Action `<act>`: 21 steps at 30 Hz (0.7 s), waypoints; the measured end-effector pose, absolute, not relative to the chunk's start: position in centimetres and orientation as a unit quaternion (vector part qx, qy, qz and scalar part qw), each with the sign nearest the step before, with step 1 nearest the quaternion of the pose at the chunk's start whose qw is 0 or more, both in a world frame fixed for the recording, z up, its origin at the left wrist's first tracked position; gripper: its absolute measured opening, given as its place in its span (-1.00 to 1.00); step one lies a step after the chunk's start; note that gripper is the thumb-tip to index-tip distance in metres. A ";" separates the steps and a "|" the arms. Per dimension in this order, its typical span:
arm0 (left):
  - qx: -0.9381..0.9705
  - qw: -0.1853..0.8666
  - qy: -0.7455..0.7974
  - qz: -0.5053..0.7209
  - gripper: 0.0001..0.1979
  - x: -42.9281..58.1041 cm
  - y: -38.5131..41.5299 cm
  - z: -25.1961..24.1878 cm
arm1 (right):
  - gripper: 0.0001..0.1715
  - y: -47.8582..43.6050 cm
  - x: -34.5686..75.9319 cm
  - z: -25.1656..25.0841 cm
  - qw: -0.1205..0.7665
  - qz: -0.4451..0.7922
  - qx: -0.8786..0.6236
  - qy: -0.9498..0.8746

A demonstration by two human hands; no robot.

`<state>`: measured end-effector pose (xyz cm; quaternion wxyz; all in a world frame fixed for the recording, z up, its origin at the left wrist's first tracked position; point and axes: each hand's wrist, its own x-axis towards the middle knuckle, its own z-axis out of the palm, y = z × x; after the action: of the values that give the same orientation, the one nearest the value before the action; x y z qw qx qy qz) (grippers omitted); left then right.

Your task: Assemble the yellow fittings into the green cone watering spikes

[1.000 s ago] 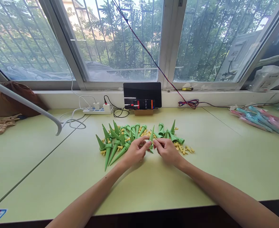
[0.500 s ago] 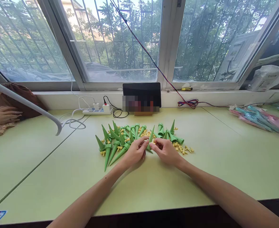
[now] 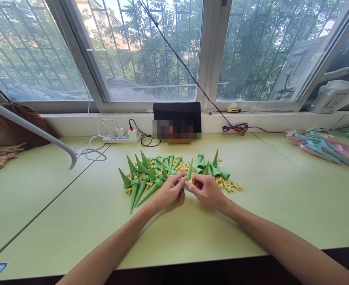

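Note:
My left hand [image 3: 172, 189] is closed on a green plastic watering spike [image 3: 190, 168], whose pointed end sticks up between my two hands. My right hand [image 3: 206, 190] pinches a small yellow valve [image 3: 191, 182] against the spike's side. How deep the valve sits I cannot tell, as the fingertips cover the joint. Behind and to the left of my hands lie several more green spikes [image 3: 135, 194], some standing on their caps and some on their sides. Loose yellow valves [image 3: 229, 186] are scattered right of my right hand and among the spikes.
A dark screen [image 3: 177, 113] stands against the sill, beside a white power strip [image 3: 121, 138] with cables. A white curved tube [image 3: 44, 132] crosses the left side. Bagged pink and blue items [image 3: 323, 146] lie far right; a brown bag [image 3: 26, 122] is far left.
The yellow valve shows more clearly at the spike's side, and my hands have shifted only slightly. Another person's hand at the far left has gone out of view.

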<state>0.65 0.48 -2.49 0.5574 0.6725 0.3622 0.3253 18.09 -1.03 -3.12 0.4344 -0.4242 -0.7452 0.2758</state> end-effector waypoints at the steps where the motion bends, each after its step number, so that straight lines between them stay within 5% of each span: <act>1: 0.673 0.560 0.360 0.324 -0.67 0.6 0.5 -2.5 | -0.57 -1.0 18.1 -3.2 0.434 0.275 -0.424 -0.745; 21: 0.664 0.541 0.392 0.336 -0.63 0.6 0.6 -2.5 | -0.66 -0.8 18.1 -3.0 0.412 0.270 -0.439 -0.751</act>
<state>0.61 0.64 -2.52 0.5412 0.6641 0.3918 0.3355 18.15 -0.80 -2.98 0.4123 -0.4394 -0.7510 0.2702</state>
